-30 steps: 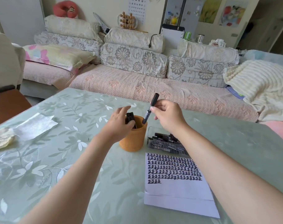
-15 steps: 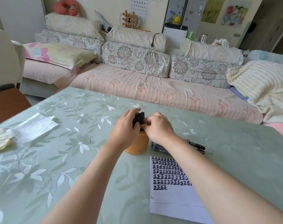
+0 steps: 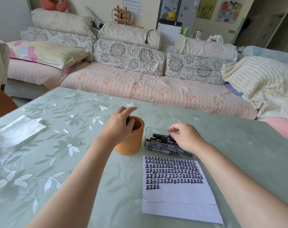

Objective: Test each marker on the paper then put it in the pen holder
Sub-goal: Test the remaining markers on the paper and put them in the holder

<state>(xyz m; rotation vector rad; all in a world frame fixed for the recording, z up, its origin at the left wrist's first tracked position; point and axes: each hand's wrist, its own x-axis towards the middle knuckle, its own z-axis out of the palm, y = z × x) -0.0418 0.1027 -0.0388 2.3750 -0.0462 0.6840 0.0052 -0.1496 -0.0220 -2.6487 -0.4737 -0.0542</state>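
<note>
Left hand (image 3: 118, 129) at holder (image 3: 131, 143) rim. Marker (image 3: 128, 121) top shows dark between thumb and blurred fingers: grip or mere touch, can't tell. Right hand (image 3: 186, 137) hovers over clear box (image 3: 156, 128) of markers (image 3: 161, 139), fingers loosely curled, holding nothing. Paper (image 3: 177, 193) flat on bench (image 3: 74, 162), just in front of box, black marks across upper half.

Past my pale green desk (image 3: 41, 162) with its white leaf pattern runs a long sofa (image 3: 156, 89) with a pink quilted seat and grey floral back cushions (image 3: 130, 56). A pastel flowered pillow (image 3: 46, 52) lies at its left end, and a cream ribbed blanket (image 3: 258, 79) is heaped at its right. Behind stands a cream wall (image 3: 103, 4) with two bright paintings (image 3: 204, 7). Soft daylight fills the room.
</note>
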